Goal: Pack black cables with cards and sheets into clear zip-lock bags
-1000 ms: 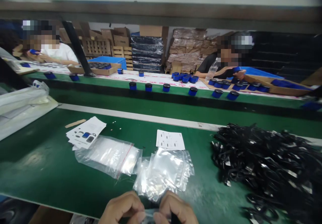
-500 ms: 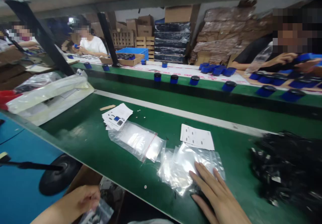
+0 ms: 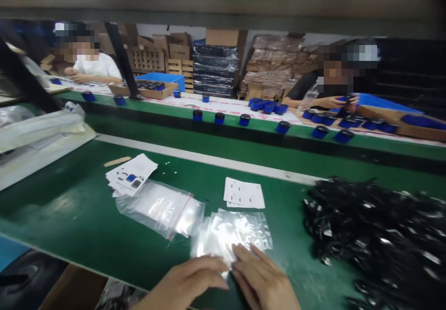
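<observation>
A loose pile of clear plastic bags (image 3: 233, 231) lies on the green bench in front of me. My right hand (image 3: 263, 277) rests on the near edge of this pile, fingers stretched forward over the plastic. From the left, my left hand (image 3: 191, 280) reaches to the same edge; its fingertips and thumb are slightly apart, close to my right fingers. Just behind the pile sits a small stack of printed white cards (image 3: 244, 193). Further left, a larger clear bag with a red seal line (image 3: 160, 207) lies beside printed leaflets (image 3: 131, 176).
A big heap of black cables (image 3: 376, 235) covers the bench's right side. White wrapping (image 3: 45, 138) lies at left. Beyond a pale strip (image 3: 209, 156), blue-and-black round items (image 3: 244, 120) line a raised ledge. Two people work across from me. A shelf beam (image 3: 223, 12) spans overhead.
My left hand has come up from below the bench edge, where it held a small clear bag, to the bag pile. My right hand stays at the pile. The view has turned right.
</observation>
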Demonstrator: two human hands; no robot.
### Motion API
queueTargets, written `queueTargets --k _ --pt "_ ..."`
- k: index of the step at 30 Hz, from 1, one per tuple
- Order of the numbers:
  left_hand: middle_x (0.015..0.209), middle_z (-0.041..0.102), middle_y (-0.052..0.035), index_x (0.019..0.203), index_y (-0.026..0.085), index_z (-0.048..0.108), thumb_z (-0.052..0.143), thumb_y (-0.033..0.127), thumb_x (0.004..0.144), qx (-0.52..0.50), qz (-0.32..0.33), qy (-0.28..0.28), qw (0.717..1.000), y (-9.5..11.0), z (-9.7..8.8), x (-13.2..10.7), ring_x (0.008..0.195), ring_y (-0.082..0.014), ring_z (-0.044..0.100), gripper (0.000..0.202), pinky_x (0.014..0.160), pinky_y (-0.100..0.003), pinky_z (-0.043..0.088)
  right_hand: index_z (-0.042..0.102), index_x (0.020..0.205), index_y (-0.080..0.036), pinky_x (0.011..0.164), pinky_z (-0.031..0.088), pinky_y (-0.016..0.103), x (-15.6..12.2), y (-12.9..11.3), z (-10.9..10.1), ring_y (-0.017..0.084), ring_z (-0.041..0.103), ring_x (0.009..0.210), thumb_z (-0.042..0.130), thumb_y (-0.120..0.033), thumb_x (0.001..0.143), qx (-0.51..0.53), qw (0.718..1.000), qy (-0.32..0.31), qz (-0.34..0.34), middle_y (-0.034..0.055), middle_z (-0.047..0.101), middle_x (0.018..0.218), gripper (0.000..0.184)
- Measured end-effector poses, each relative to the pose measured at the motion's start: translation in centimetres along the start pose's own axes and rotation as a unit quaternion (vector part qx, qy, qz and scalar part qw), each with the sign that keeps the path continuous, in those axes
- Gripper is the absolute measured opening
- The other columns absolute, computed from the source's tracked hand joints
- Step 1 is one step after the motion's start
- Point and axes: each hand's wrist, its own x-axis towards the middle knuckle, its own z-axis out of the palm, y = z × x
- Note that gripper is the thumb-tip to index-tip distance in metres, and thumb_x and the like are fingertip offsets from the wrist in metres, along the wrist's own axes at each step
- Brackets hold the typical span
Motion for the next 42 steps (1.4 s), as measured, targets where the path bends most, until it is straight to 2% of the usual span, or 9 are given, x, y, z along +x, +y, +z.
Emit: queueTargets --k 4,10,17,23,29,33,35,39,42 --pt "0.13 0.058 -0.0164 0.106 0.014 0.059 0.052 0.04 0.087 0.185 0.171 0.005 0.968 -0.8 3.4 4.7 0.123 -0.0266 0.049 0.033 0.097 -0.045 0.042 0.066 0.098 -0.02 0.092 0.05 0.035 1.5 0.3 -2.7 0.02 0.066 0.094 0.05 -0.008 0.085 0.104 0.988 -0.012 0.114 0.0051 0.071 0.102 0.024" --pt "0.114 0.07 -0.0078 0.102 0.017 0.058 0.056 0.038 0.086 0.247 0.241 0.1 0.933 -2.6 4.4 5.4 0.109 -0.0222 0.062 0.027 0.093 -0.035 0.049 0.065 0.096 -0.017 0.079 0.052 0.043 2.0 1.4 -4.8 0.028 0.061 0.091 0.065 -0.013 0.079 0.039 0.97 -0.05 0.237 0.0089 0.065 0.098 0.017" --pt "0.103 0.074 -0.0023 0.092 0.021 0.061 0.064 0.028 0.08 0.254 0.231 0.141 0.928 -2.8 4.0 5.3 0.096 -0.0189 0.069 0.013 0.086 -0.028 0.055 0.055 0.114 -0.016 0.082 0.049 0.039 1.4 0.9 -3.5 0.027 0.057 0.096 0.068 -0.011 0.077 0.069 0.95 -0.047 0.301 0.011 0.056 0.105 0.039" --pt "0.099 0.075 -0.0006 0.088 0.023 0.062 0.064 0.026 0.08 0.228 0.223 0.141 0.937 -3.1 4.4 5.1 0.093 -0.0186 0.07 0.009 0.087 -0.029 0.055 0.061 0.081 -0.017 0.072 0.045 0.031 2.7 1.6 -4.4 0.023 0.059 0.081 0.075 -0.007 0.065 0.114 0.933 -0.068 0.333 0.0053 0.061 0.088 0.023" --pt "0.133 0.055 -0.0107 0.125 0.022 0.05 0.063 0.033 0.081 0.178 0.041 0.185 0.966 -2.1 4.6 5.2 0.11 -0.0251 0.06 0.047 0.085 -0.034 0.056 0.058 0.068 -0.019 0.058 0.037 0.02 2.5 0.5 -4.3 0.013 0.055 0.062 0.065 -0.014 0.077 0.25 0.91 -0.021 0.33 -0.0045 0.06 0.065 0.012" --pt "0.075 0.069 -0.0023 0.079 0.019 0.067 0.067 0.033 0.078 0.114 0.013 0.118 0.986 -0.6 2.7 6.9 0.077 -0.0223 0.062 0.014 0.065 -0.034 0.055 0.057 0.067 -0.018 0.058 0.036 0.02 2.2 -0.2 -3.8 0.012 0.052 0.062 0.057 -0.017 0.082 0.341 0.881 0.025 0.326 -0.0046 0.057 0.063 0.016" --pt "0.063 0.065 -0.0001 0.067 0.02 0.066 0.061 0.032 0.084 0.102 0.003 0.093 0.99 -0.2 1.8 7.6 0.072 -0.0209 0.059 0.021 0.063 -0.034 0.051 0.058 0.068 -0.017 0.058 0.036 0.019 2.0 -0.3 -3.4 0.012 0.052 0.061 0.061 -0.014 0.078 0.369 0.868 0.029 0.33 -0.005 0.056 0.062 0.011" --pt "0.079 0.073 0.0012 0.086 0.026 0.071 0.05 0.028 0.09 0.089 0.017 0.102 0.991 -0.9 1.6 7.6 0.089 -0.0224 0.061 0.021 0.078 -0.037 0.049 0.06 0.066 -0.016 0.054 0.036 0.019 1.6 -0.1 -2.5 0.012 0.053 0.057 0.062 -0.01 0.073 0.384 0.847 0.04 0.367 -0.0049 0.057 0.058 0.01" --pt "0.101 0.073 0.0007 0.103 0.027 0.067 0.048 0.024 0.09 0.066 0.02 0.168 0.983 -2.0 1.8 7.1 0.102 -0.0208 0.06 0.024 0.088 -0.034 0.047 0.062 0.07 -0.017 0.056 0.04 0.021 1.4 0.3 -1.9 0.015 0.059 0.06 0.059 -0.013 0.077 0.35 0.848 0.068 0.393 -0.0016 0.064 0.062 0.009"
